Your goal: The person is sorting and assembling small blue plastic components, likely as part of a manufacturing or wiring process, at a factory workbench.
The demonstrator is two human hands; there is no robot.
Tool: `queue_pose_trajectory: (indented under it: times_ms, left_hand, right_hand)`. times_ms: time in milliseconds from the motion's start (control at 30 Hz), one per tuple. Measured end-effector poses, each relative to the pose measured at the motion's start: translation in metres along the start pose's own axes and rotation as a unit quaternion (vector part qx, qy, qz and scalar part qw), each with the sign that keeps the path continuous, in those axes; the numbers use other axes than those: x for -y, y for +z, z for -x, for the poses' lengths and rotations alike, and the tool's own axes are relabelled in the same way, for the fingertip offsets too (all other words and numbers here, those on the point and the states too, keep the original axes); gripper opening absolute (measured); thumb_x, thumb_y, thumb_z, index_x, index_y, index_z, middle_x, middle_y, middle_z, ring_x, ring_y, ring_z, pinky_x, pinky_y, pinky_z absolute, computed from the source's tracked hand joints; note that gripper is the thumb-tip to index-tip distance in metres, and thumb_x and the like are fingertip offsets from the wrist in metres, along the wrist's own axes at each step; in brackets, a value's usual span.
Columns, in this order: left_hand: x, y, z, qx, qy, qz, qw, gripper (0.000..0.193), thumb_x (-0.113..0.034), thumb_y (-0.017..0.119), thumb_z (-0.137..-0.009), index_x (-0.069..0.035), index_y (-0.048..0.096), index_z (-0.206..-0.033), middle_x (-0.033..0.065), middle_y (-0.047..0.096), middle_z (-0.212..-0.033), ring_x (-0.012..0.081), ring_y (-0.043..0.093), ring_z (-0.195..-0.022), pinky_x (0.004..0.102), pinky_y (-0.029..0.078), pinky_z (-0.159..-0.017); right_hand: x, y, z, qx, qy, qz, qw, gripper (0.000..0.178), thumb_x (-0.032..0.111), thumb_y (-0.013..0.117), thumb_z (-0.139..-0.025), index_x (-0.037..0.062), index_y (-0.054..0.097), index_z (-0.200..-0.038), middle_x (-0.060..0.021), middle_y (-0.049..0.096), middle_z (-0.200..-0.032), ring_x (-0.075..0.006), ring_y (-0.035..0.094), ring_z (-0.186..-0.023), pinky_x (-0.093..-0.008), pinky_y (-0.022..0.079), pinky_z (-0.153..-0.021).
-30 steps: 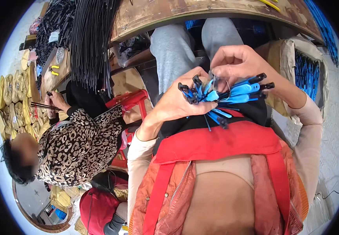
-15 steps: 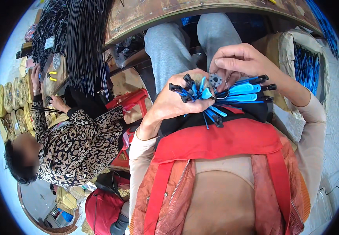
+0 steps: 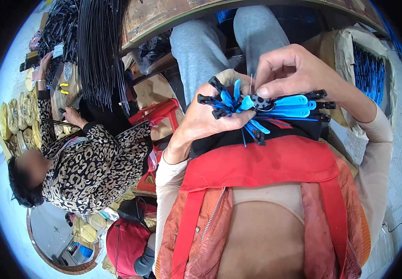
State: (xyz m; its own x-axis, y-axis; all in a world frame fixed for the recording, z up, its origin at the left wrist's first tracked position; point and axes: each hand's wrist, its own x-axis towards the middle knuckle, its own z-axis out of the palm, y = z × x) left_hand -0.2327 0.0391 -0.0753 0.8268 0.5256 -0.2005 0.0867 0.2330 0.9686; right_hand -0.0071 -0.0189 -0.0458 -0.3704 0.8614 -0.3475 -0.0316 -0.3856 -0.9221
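Observation:
My left hand (image 3: pixel 215 111) is closed around a bunch of ribs with black end pieces and bright blue flat strips (image 3: pixel 294 101), which looks like part of an umbrella frame. The ribs fan out to both sides of a round, dark notched hub (image 3: pixel 259 100) with small holes, held near the left thumb. Over the hub, my right hand (image 3: pixel 289 72) pinches with thumb and fingertips. A thin wire (image 3: pixel 252 83) stands up from the hub beside those fingertips; its lower end is hidden.
A wooden table edge (image 3: pixel 173 21) runs across the top. At the right stands a lined box (image 3: pixel 349 51) of blue and black rods. Long black rods (image 3: pixel 101 56) hang at upper left. A co-worker in a leopard-print jacket (image 3: pixel 98 167) sits left, near a red stool (image 3: pixel 163 118).
My right thumb has come down to the hub's edge, and the hub has turned and tilted a little. The bunch stays in my left hand. The view has shifted slightly.

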Motion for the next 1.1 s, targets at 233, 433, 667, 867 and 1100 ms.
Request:
queue_pose_trajectory:
  times_ms: [233,433,667,867,1100]
  left_hand:
    - [-0.015,-0.012,0.001,0.018,-0.056,-0.03,0.998,0.029,-0.002,0.078,-0.07,-0.003,0.063,-0.094,-0.0022,0.062,-0.075,0.0061,0.056,-0.07,0.0237,0.047,-0.064]
    - [0.008,-0.03,0.002,0.025,0.024,0.043,0.998,0.025,-0.001,0.078,-0.07,-0.003,0.063,-0.09,-0.0016,0.062,-0.075,0.006,0.058,-0.069,0.0225,0.046,-0.062]
    - [-0.014,-0.027,0.008,-0.111,-0.057,-0.046,0.991,0.024,-0.003,0.079,-0.073,-0.002,0.065,-0.093,-0.0002,0.066,-0.08,0.0041,0.058,-0.072,0.0222,0.047,-0.063]
    - [-0.014,-0.053,0.007,0.097,0.062,-0.049,0.992,0.06,-0.009,0.086,-0.068,-0.001,0.058,-0.121,0.0082,0.062,-0.115,0.013,0.058,-0.102,0.0289,0.048,-0.088]
    - [0.003,-0.106,-0.069,0.323,0.005,-0.04,0.945,0.027,-0.012,0.072,-0.086,0.004,0.069,-0.108,0.0116,0.071,-0.105,0.0161,0.065,-0.099,0.0302,0.049,-0.088]
  right_hand:
    - [0.016,0.003,-0.004,0.014,-0.02,-0.001,1.0,0.014,0.011,0.074,-0.083,-0.0012,0.068,-0.086,-0.0023,0.066,-0.079,-0.0069,0.061,-0.075,-0.0223,0.048,-0.07]
    - [0.025,-0.001,-0.026,0.053,0.012,0.081,0.995,0.027,0.016,0.075,-0.08,-0.0031,0.068,-0.097,-0.0071,0.067,-0.085,-0.0135,0.063,-0.083,-0.0245,0.048,-0.078]
    - [-0.029,0.03,-0.028,-0.095,-0.203,0.029,0.974,0.048,0.008,0.082,-0.072,0.0019,0.058,-0.114,-0.0061,0.061,-0.105,-0.0142,0.06,-0.099,-0.0292,0.047,-0.087]
    - [-0.052,0.044,-0.037,-0.173,-0.338,0.018,0.925,0.033,0.001,0.079,-0.075,0.0016,0.06,-0.102,-0.0079,0.06,-0.098,-0.0149,0.059,-0.093,-0.0296,0.047,-0.082]
    - [-0.061,0.034,-0.034,-0.155,-0.329,-0.02,0.931,0.03,-0.002,0.076,-0.071,0.0008,0.062,-0.098,-0.0091,0.061,-0.098,-0.0147,0.059,-0.087,-0.027,0.047,-0.078]
